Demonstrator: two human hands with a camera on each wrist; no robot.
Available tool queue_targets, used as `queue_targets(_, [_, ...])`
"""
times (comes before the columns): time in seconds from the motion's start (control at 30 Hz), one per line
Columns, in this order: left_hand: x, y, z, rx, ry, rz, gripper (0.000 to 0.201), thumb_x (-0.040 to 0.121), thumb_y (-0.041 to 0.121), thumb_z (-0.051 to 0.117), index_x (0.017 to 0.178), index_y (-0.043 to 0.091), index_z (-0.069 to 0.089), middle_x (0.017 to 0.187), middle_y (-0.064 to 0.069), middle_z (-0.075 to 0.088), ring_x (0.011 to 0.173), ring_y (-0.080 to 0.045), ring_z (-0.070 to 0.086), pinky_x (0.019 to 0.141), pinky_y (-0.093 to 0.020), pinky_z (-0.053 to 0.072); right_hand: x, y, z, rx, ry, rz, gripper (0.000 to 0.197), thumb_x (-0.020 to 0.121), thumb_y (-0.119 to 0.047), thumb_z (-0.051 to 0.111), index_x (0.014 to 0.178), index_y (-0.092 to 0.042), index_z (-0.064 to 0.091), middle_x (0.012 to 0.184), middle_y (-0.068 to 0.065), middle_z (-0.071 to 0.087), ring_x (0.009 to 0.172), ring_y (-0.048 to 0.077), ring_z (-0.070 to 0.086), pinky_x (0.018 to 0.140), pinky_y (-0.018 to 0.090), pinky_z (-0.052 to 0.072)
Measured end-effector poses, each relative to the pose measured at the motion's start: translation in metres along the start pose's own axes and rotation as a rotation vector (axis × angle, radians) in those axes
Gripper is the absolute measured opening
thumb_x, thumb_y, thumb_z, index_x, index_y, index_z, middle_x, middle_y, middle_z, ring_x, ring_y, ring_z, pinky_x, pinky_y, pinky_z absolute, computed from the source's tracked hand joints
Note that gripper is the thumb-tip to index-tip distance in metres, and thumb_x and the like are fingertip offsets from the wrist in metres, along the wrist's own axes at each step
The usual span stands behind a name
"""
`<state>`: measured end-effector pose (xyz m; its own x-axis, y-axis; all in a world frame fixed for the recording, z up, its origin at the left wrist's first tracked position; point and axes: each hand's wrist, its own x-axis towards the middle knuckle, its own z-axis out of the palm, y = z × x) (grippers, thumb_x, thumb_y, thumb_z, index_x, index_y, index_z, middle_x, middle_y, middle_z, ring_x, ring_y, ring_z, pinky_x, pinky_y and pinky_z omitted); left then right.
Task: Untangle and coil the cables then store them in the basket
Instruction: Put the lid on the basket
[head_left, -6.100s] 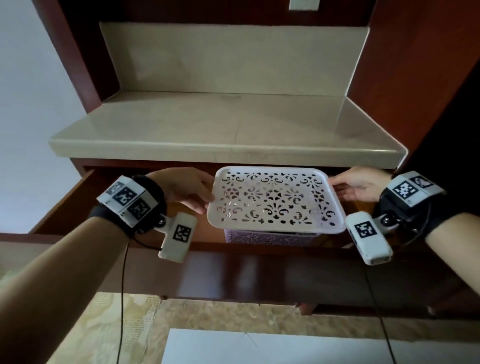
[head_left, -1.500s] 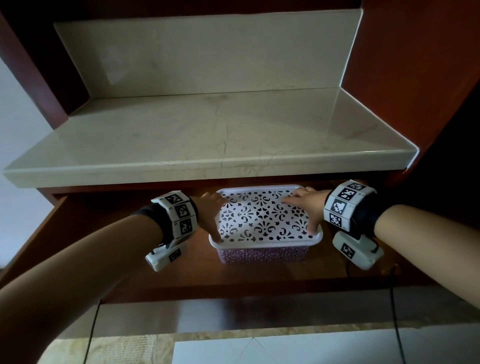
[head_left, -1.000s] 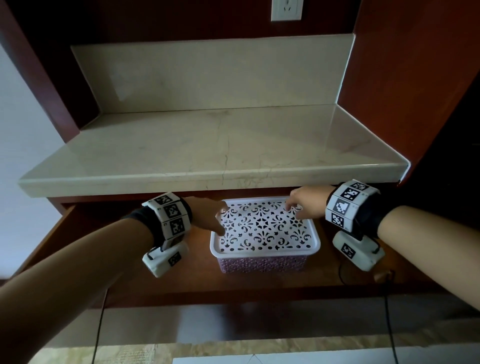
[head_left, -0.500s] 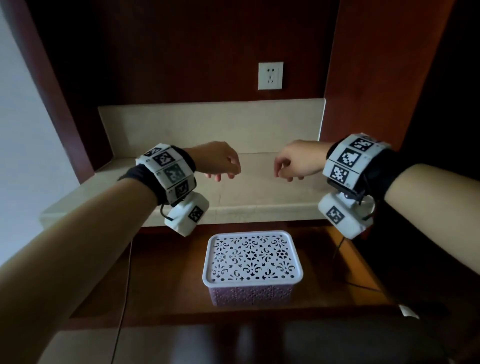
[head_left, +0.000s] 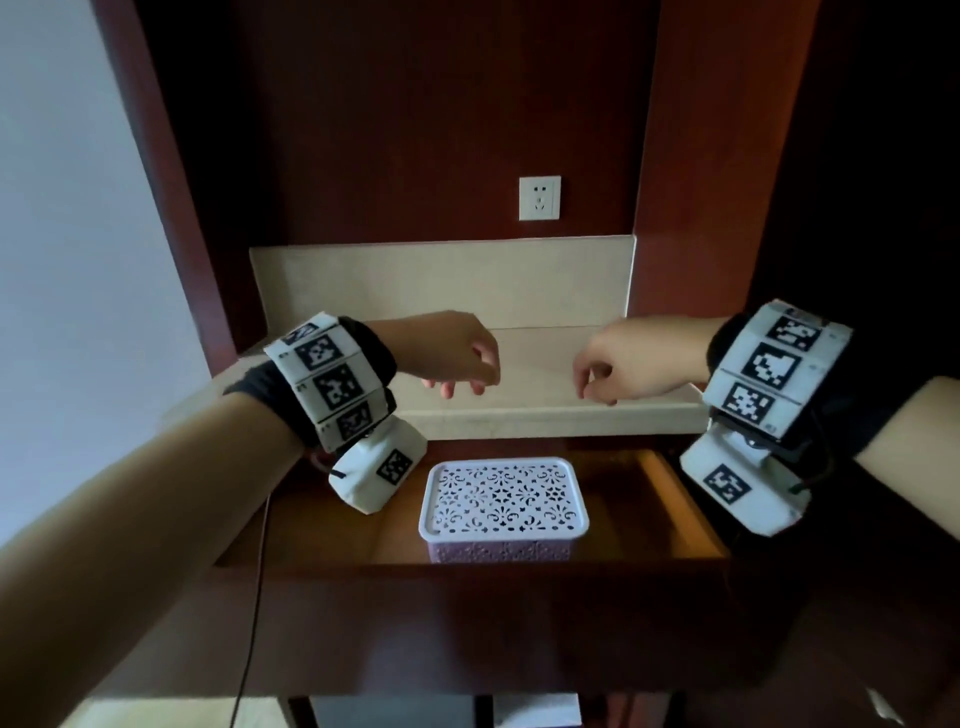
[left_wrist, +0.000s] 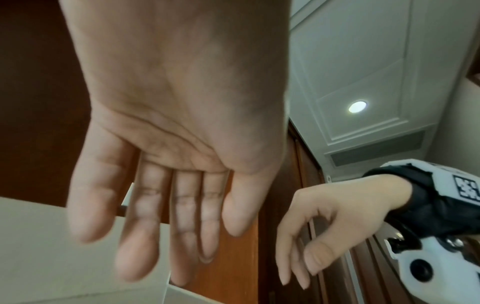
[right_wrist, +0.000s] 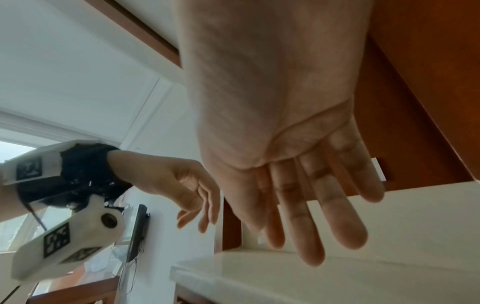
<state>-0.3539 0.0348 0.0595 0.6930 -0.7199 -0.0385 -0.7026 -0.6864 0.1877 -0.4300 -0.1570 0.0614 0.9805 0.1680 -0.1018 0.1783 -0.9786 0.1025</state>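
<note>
Both hands empty: left hand (head_left: 452, 348) palm down, fingers relaxed and loosely extended; right hand (head_left: 628, 364) likewise, fingers slack, thumb near forefinger, pinching nothing. Hands level, apart, hanging over marble counter (head_left: 540, 410). Basket (head_left: 501, 551), lilac, under white perforated lid (head_left: 501, 499), sits in open wooden drawer (head_left: 675, 499) below counter edge, beneath gap between hands, untouched. Wall socket (head_left: 540, 198) above counter.

Head view downward (wrists upward)
</note>
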Motion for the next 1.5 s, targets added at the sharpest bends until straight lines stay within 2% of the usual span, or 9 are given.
queue_targets(0.17, [-0.052,-0.013,0.060,0.198,-0.013,-0.006,0.022,0.092,0.032,0.051,0.112,0.029,0.061,0.104,0.013,0.060,0.089,-0.005,0.057,0.083,-0.024,0.038,-0.032,-0.035,0.074,-0.035,-0.074,0.036,0.028,0.091,-0.029,0.049,0.117,-0.027,0.060,0.108,-0.005,0.062,0.089,0.012,0.054,0.074,0.022,0.038])
queue_targets(0.37, [-0.099,-0.071,0.165,0.339,-0.123,-0.035,0.070,0.090,0.036,0.051,0.149,0.026,0.016,0.153,0.001,0.027,0.135,-0.020,0.034,0.103,-0.038,0.035,-0.045,-0.066,0.179,-0.156,-0.174,0.063,0.072,0.094,-0.037,0.045,0.150,-0.016,0.006,0.157,0.000,0.009,0.141,0.018,0.016,0.108,0.041,0.031])
queue_targets(0.5, [-0.121,-0.096,0.220,0.491,-0.130,-0.040,0.094,0.090,0.050,0.049,0.148,0.019,-0.018,0.158,-0.002,-0.012,0.147,-0.021,0.001,0.116,-0.046,0.009,-0.048,-0.073,0.221,-0.108,-0.143,0.173,0.083,0.096,-0.045,0.038,0.146,-0.012,-0.019,0.155,0.002,-0.023,0.145,0.019,-0.009,0.117,0.043,0.008])
queue_targets(0.6, [-0.123,-0.105,0.241,0.502,-0.078,-0.047,0.101,0.087,0.058,0.047,0.135,0.016,-0.032,0.148,-0.001,-0.029,0.144,-0.022,-0.017,0.115,-0.050,-0.002,-0.045,-0.073,0.245,-0.085,0.006,0.227,0.097,0.090,-0.053,0.047,0.143,-0.009,-0.022,0.154,0.007,-0.018,0.146,0.025,-0.002,0.115,0.047,0.009])
queue_targets(0.7, [-0.116,-0.111,0.251,0.487,-0.008,-0.037,0.103,0.083,0.063,0.048,0.134,0.017,-0.029,0.146,-0.002,-0.028,0.139,-0.022,-0.022,0.114,-0.053,-0.004,-0.034,-0.067,0.264,-0.086,0.125,0.232,0.123,0.050,-0.063,0.078,0.142,-0.003,0.024,0.143,0.017,0.043,0.132,0.032,0.034,0.096,0.053,0.041])
queue_targets(0.77, [-0.110,-0.116,0.257,0.487,0.030,-0.031,0.106,0.079,0.067,0.050,0.136,0.018,-0.023,0.145,-0.003,-0.026,0.143,-0.025,-0.014,0.113,-0.055,-0.001,-0.026,-0.061,0.277,-0.070,0.122,0.258,0.125,0.042,-0.068,0.078,0.138,-0.002,0.029,0.137,0.016,0.050,0.128,0.030,0.034,0.092,0.054,0.041])
queue_targets(1.0, [-0.078,-0.127,0.252,0.476,-0.020,-0.104,0.106,0.081,0.069,0.046,0.131,0.018,-0.032,0.152,-0.003,-0.027,0.143,-0.025,-0.019,0.113,-0.054,-0.005,0.009,-0.048,0.276,-0.085,0.111,0.241,0.130,0.042,-0.071,0.075,0.141,-0.002,0.027,0.142,0.016,0.043,0.132,0.032,0.032,0.096,0.055,0.035])
queue_targets(1.17, [-0.051,-0.140,0.248,0.497,0.022,-0.125,0.106,0.081,0.069,0.047,0.132,0.018,-0.031,0.150,-0.003,-0.029,0.144,-0.027,-0.016,0.114,-0.054,-0.005,0.033,-0.039,0.268,-0.109,0.083,0.249,0.105,0.084,-0.069,0.039,0.129,-0.012,-0.037,0.137,0.004,-0.041,0.130,0.022,-0.033,0.110,0.046,-0.014])
queue_targets(1.5, [0.006,-0.177,0.251,0.507,0.166,-0.089,0.106,0.073,0.059,0.063,0.141,0.019,-0.009,0.158,-0.008,0.003,0.146,-0.028,0.004,0.114,-0.055,0.004,0.094,-0.004,0.278,-0.088,0.219,0.201,0.093,0.088,-0.053,0.048,0.138,-0.010,-0.017,0.148,0.006,-0.023,0.136,0.021,-0.022,0.111,0.047,-0.010])
